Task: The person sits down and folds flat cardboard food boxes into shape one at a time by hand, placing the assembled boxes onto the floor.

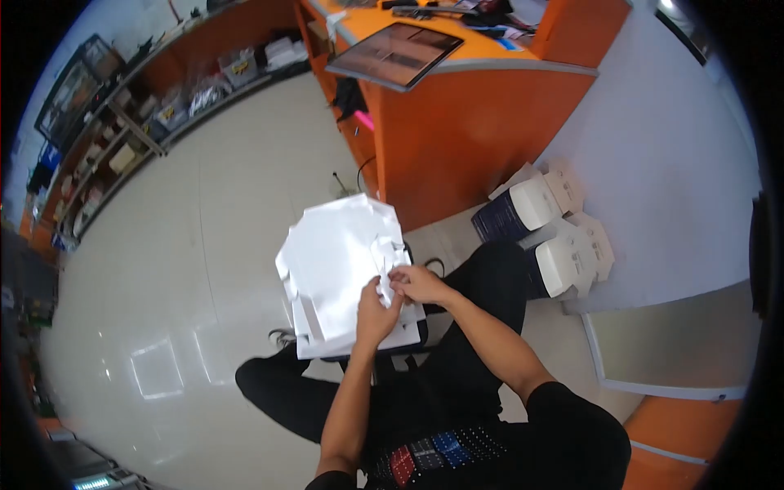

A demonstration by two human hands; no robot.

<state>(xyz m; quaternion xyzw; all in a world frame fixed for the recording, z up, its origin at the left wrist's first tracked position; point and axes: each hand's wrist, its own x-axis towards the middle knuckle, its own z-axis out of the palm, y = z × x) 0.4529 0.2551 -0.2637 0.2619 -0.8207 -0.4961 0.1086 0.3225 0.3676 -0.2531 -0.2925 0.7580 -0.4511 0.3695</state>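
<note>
White cardboard [335, 245] with notched, folded edges lies in front of my knees on a dark-edged support, perhaps a stool. My left hand [377, 317] is at its near right part, thumb and fingers closed on the raised folded flap. From the right, my right hand [421, 284] meets it, its fingers pinched on the same flap. The fingertips of both hands nearly touch, and they partly hide the fold between them. A narrow upright flap stands along the cardboard's left near edge.
Partly folded boxes, dark blue and white [535, 204], stand on the floor by the wall at right. An orange counter [457, 139] rises ahead, with a tablet-like screen [396, 55] at its edge. Metal shelves [131, 122] with containers line the far left.
</note>
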